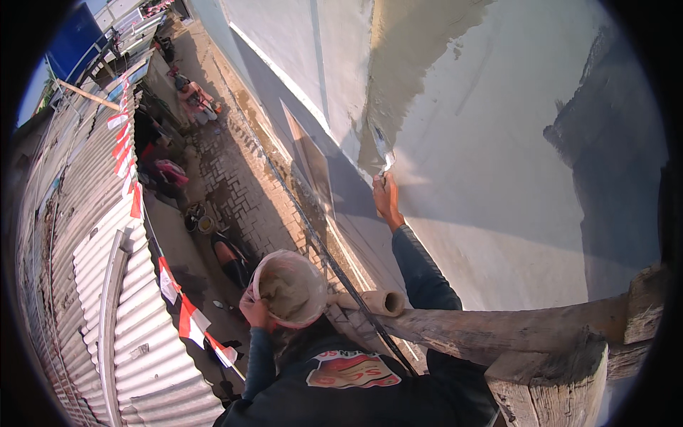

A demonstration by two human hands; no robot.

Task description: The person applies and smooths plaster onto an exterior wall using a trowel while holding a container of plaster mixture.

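Observation:
My left hand (255, 311) grips the rim of a pale pink bucket (319, 281), with the fingers wrapped over its edge. Grey-brown wet mortar (286, 292) lies inside the bucket. Up and to the right, my right hand (386, 199) is closed around the handle of a small trowel (385, 151). Its shiny blade points away from me, against or very close to the wall (491, 164); contact is hard to tell. Darker, damp-looking plaster (400, 78) covers the wall beyond the blade, along a corner edge.
Rough wooden beams (512, 331) cross at the lower right, beside a hollow pole end (390, 304). A dark cable (306, 220) slants past the bucket. Far below runs a paved alley (245, 196). At left, a corrugated roof (135, 306) carries red-and-white bunting (191, 320).

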